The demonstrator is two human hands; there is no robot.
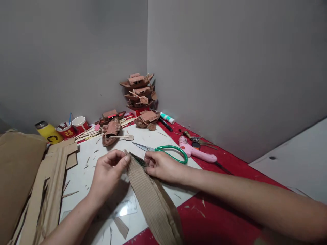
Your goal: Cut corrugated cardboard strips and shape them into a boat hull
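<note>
A long strip of ribbed brown cardboard [149,195] runs from the bottom edge up to a narrow tip between my hands. My left hand [109,172] pinches the strip's tip between thumb and forefinger. On the strip's right edge, beside a dark green patch [138,160], my right hand [162,166] is closed with its fingertips on the cardboard. Just beyond the right hand lie green-handled scissors [176,148], their blades pointing left. A clear plastic piece [125,206] rests on the white board [89,180] under the left hand.
Cardboard model boats [138,81] are stacked in the corner, with others [111,131] in front. A pink glue gun [201,154] lies on the red table [217,200]. Cardboard pieces [51,177], a yellow bottle [49,131] and cups [79,124] stand at left. Grey walls enclose the back.
</note>
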